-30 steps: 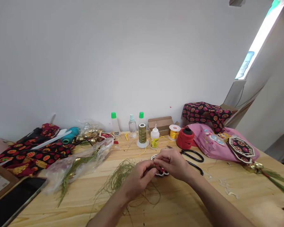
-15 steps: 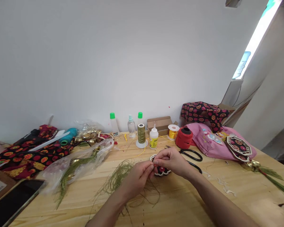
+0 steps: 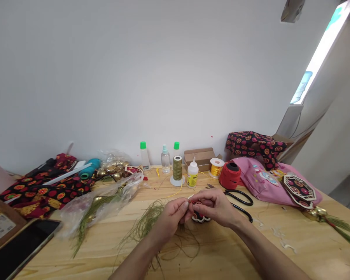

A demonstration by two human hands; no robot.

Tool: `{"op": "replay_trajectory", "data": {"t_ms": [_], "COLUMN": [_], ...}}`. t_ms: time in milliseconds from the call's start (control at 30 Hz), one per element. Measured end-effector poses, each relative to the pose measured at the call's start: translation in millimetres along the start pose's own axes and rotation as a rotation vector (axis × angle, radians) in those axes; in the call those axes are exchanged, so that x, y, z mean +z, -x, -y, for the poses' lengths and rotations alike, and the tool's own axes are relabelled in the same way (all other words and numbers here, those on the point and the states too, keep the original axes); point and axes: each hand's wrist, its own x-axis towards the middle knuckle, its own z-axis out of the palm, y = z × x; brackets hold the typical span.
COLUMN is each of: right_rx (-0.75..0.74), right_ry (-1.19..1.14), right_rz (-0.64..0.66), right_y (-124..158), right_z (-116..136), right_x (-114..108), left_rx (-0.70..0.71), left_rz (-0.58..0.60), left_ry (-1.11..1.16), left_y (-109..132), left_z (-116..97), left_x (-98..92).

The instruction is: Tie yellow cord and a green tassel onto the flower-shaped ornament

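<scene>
Over the middle of the table, my left hand [image 3: 175, 214] and my right hand [image 3: 214, 207] meet with thumbs and fingers pinched together. A thin red cord [image 3: 196, 202] shows at the fingertips, and both hands seem closed on it. Partly hidden beneath my right hand is a dark floral ornament [image 3: 200, 218] with a white scalloped edge. Loose green threads [image 3: 147, 221] spread out beside and under my left hand. Black-handled scissors [image 3: 240, 197] lie to the right of my right hand.
Behind my hands stand a white glue bottle [image 3: 193, 175], an olive thread spool [image 3: 177, 169], a yellow cord spool [image 3: 216, 167] and a red thread cone [image 3: 230, 175]. Plastic bags and a phone [image 3: 20, 245] lie left. At right rests a pink bag [image 3: 258, 182] bearing an octagonal ornament [image 3: 300, 188].
The whole view has shifted slightly. My right hand's fingers have curled in closer to the left fingertips, and more red cord now shows between them.
</scene>
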Motion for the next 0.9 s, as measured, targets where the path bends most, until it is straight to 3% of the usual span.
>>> {"op": "replay_trajectory", "data": {"t_ms": [133, 367, 567, 900], "right_rx": [-0.036, -0.055, -0.182, -0.245], "right_ry": [0.032, -0.014, 0.207, 0.363], "right_rz": [-0.044, -0.007, -0.085, -0.053], "right_y": [-1.2, -1.7, -2.5, -3.7], "right_z": [-0.8, -7.4, -8.0, -13.0], "right_x": [0.7, -3.4, -3.4, -4.4], "left_rx": [-0.022, -0.041, 0.027, 0.031], "left_rz": [0.031, 0.098, 0.006, -0.048], "left_ry": [-0.003, 0.047, -0.048, -0.327], "left_y": [0.7, 2.0, -0.1, -1.8], "left_z": [-0.2, -10.6, -12.8, -14.0], "left_x": [-0.1, -4.8, -3.4, -4.7]}}
